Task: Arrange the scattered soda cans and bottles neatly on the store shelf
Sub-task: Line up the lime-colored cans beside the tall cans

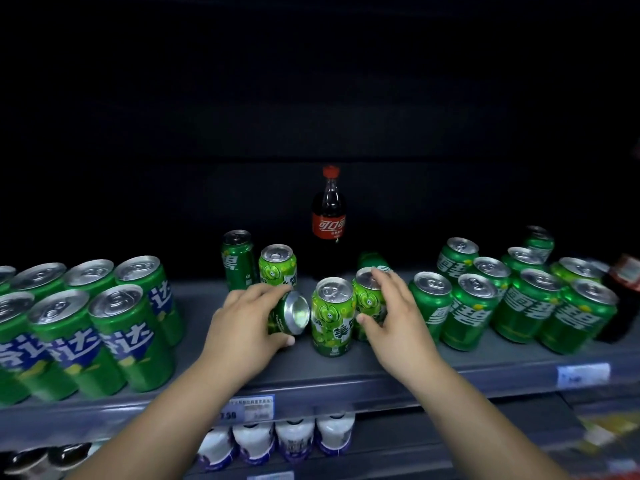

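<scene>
Dark shelf [346,372]; my left hand [242,320] grips a sideways can [289,315], right hand [394,320] clasps (I think) an upright can [369,299] — a nudge topples the middle can [333,317].

The back of the grey metal store shelf [485,358] is lost in darkness behind the tall cola bottle with a red cap [329,216]. The left hand [242,320] covers most of a tilted green can [289,315], leaving mainly its silver bottom visible. The right hand [391,313] hides part of a light green can [369,299], and a dark green can [372,261] behind it is mostly hidden. The picture's right edge cuts off a dark bottle with a red label [623,299]. The blurred price tags [247,408] cannot be read. The shelf's front lip hides the tops of the white bottles below [294,441].
</scene>
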Demonstrator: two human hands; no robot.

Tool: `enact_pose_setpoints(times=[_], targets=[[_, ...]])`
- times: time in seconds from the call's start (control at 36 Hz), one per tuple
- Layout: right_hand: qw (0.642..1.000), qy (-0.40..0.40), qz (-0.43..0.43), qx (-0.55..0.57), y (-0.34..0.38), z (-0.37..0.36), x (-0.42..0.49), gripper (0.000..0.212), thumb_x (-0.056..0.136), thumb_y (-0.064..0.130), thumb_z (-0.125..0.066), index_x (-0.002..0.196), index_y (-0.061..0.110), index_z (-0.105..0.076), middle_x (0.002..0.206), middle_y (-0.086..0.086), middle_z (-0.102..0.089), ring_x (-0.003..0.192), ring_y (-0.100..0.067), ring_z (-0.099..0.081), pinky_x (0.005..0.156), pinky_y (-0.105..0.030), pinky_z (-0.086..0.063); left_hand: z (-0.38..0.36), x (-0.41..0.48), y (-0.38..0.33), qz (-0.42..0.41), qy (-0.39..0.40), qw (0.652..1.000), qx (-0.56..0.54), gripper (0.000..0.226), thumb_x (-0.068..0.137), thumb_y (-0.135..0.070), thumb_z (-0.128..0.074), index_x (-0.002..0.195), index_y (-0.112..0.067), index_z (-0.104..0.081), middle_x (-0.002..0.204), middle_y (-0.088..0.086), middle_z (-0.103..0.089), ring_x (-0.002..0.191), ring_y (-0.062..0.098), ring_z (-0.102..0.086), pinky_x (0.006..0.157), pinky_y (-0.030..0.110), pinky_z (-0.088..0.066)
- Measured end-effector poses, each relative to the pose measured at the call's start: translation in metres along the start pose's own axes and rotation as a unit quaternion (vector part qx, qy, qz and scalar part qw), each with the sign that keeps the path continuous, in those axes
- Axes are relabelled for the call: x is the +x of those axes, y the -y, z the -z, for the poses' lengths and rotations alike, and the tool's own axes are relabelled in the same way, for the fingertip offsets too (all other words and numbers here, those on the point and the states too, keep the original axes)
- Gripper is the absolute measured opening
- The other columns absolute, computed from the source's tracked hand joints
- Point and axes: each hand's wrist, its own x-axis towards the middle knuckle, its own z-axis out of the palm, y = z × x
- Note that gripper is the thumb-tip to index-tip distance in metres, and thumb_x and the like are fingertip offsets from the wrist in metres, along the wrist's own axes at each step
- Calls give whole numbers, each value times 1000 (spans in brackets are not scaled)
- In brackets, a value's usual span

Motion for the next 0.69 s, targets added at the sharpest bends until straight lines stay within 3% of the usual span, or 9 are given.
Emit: enact_pose_setpoints(times=[0.08,0.11,0.17,0.28,0.33,0.42,0.5,0.56,0.69], targets=[[1000,12,-6,5,5,1,-8,84,93,26,-69,154,48,-15,167,15,2,132,-15,-41,101,-20,-32,1,-3,5,6,-24,999,-43,84,68,-45,-83,141,-44,-41,137,-20,-48,123,17,-41,100,34,-40],[1000,1,1,5,8,1,-10,84,92,26,-69,154,47,-15,166,16,3,137,-14,-37,104,-20,-31,1,-4,7,11,-29,998,-61,84,68,-45,-83,141,-43,-42,137,-20,-49,123,17,-41,101,33,-39],[999,-43,32,0,14,-1,-15,78,91,25,-70,153,41,-25,165,14,-8,148,-10,-22,111,-21,-24,1,-3,13,25,-39,993,-108,84,67,-45,-84,140,-42,-44,136,-19,-50,124,17,-44,104,34,-39],[984,-127,119,-38,21,-11,-21,59,85,20,-71,141,23,-52,139,5,-44,132,-14,-38,109,-31,-31,-1,-1,21,50,-56,969,-235,74,67,-36,-87,129,-47,-50,127,-18,-55,120,6,-51,103,28,-41],[983,-128,127,-38,23,-18,-24,55,82,24,-68,136,22,-56,130,6,-49,123,-12,-41,104,-32,-34,1,-1,20,60,-54,958,-277,66,69,-31,-86,120,-53,-50,121,-20,-59,113,-1,-54,98,22,-40],[985,-118,117,-40,22,-29,-27,56,81,29,-67,135,23,-56,124,6,-51,118,-11,-42,101,-35,-35,1,0,23,85,-32,936,-340,58,71,-32,-85,115,-51,-53,113,-24,-66,107,-7,-59,100,28,-47],[984,-131,111,-50,20,-37,-31,57,78,31,-68,134,26,-54,121,7,-53,115,-14,-46,97,-38,-34,-1,-1,30,107,-6,920,-377,84,56,-52,-84,131,-42,-47,121,-18,-64,113,3,-61,103,38,-48],[984,-135,108,-45,21,-39,-33,58,78,31,-69,133,27,-53,121,8,-51,114,-13,-45,96,-38,-34,1,0,31,108,5,920,-378,101,51,-56,-83,140,-41,-37,129,-14,-59,118,4,-58,105,38,-46],[985,-140,104,-19,30,-39,-35,53,79,28,-69,131,25,-56,118,14,-45,114,-6,-40,99,-35,-35,14,13,29,84,26,939,-332,101,52,-57,-81,142,-44,-38,131,-14,-58,121,2,-55,106,33,-43]])
